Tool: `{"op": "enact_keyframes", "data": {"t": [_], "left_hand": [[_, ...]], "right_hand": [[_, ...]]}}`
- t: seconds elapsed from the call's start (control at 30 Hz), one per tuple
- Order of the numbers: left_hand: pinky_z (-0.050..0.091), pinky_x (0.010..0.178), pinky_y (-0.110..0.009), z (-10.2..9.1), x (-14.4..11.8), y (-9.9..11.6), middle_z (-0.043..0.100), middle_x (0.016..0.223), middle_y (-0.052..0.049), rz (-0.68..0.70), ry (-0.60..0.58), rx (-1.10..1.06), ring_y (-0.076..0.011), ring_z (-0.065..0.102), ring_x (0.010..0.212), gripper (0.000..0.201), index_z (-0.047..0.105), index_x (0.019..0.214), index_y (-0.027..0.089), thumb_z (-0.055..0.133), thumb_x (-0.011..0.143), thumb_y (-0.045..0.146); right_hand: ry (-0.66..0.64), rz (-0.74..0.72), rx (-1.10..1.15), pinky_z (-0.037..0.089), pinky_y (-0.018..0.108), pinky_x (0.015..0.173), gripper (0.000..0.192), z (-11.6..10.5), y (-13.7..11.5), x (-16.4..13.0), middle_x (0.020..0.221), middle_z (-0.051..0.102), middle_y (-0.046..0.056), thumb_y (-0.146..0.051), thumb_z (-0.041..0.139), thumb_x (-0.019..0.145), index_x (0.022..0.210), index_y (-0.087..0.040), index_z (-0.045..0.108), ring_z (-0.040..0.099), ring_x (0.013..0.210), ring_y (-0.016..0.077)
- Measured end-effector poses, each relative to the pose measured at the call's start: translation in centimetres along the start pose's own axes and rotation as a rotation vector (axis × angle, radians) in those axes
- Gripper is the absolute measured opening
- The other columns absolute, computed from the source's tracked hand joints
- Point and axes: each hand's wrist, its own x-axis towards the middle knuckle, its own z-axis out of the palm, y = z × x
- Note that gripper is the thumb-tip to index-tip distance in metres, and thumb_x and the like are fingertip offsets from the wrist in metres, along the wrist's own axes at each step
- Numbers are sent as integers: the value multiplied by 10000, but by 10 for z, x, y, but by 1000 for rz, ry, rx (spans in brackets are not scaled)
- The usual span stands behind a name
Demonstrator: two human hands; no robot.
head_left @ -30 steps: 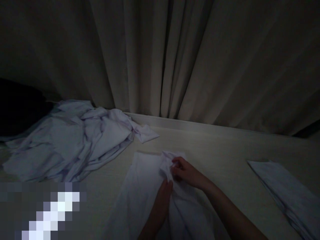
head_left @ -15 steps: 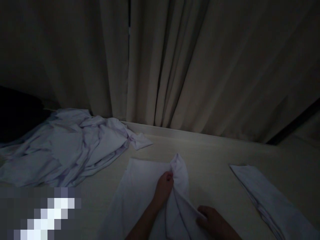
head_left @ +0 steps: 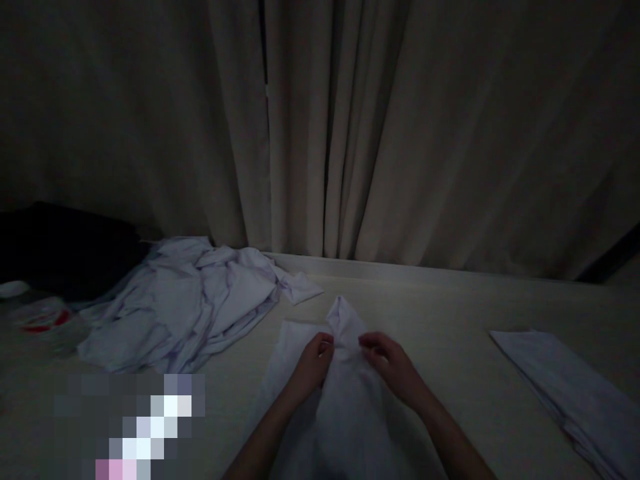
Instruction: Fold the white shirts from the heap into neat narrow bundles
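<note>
A white cloth (head_left: 350, 407) lies partly folded in front of me, its upper end gathered into a raised, pointed fold. My left hand (head_left: 314, 363) pinches the fabric at the left side of that fold, thumb and fingers closed. On the opposite side, my right hand (head_left: 393, 363) has its curled fingertips at the fold's right edge and grips the cloth there. The exact pinch of each hand is hard to see in the dim light. What kind of garment or linen it is does not show.
A crumpled heap of white cloths (head_left: 200, 307) lies at the left, beside a black pile (head_left: 70, 247) and a clear plastic item with red marking (head_left: 45, 320). A folded white cloth (head_left: 575, 387) rests at the right. Beige curtains (head_left: 300, 133) hang behind.
My right hand has moved up and left along the cloth's edge to the gathered end. The right part of the cloth is drawn inward. The view has shifted slightly left.
</note>
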Motion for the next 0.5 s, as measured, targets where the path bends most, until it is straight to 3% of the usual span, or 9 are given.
{"op": "enact_keyframes", "data": {"t": [0.03,0.1,0.2,0.3,0.4,0.5], "left_hand": [[250,381,-161,-6,-2,-3,458,599,89,-17,-19,-6,-61,392,446,184,469,838,229,493,747,387],[245,364,-160,-17,-4,-10,441,611,93,-29,-53,-19,-61,383,444,197,449,850,240,468,775,421],[247,360,-154,-28,-7,-19,428,617,94,5,-67,-41,-53,362,444,168,442,845,240,468,793,397],[290,378,-153,-35,-14,-27,477,658,79,-29,-64,-110,-59,416,479,185,460,897,242,484,796,396],[443,470,-220,-36,-31,-43,588,778,26,-109,-97,-179,-127,568,630,380,460,1111,259,494,789,457],[519,774,-345,-30,-56,-66,668,990,-61,-174,-231,-134,-218,628,901,544,504,1185,211,616,701,434]], "right_hand": [[74,-41,-26,412,397,955,382,-1,6,25,1154,618,78,-445,539,799,1101,-219,599,549,1067,217],[32,-83,-51,368,411,1007,501,1,12,72,1268,552,92,-458,584,766,1194,-202,539,499,1150,221],[-357,-105,-1,415,385,955,483,12,10,120,1174,615,60,-475,618,741,1138,-203,586,543,1078,214],[-620,-33,22,487,323,743,366,24,4,142,899,670,11,-474,628,729,964,-194,646,599,823,183],[-639,3,-24,426,253,597,289,30,1,150,718,601,-36,-452,646,710,801,-178,625,531,640,127],[-617,-80,-93,365,227,570,263,33,-3,154,674,522,-57,-433,645,712,715,-181,568,469,617,101]]}}
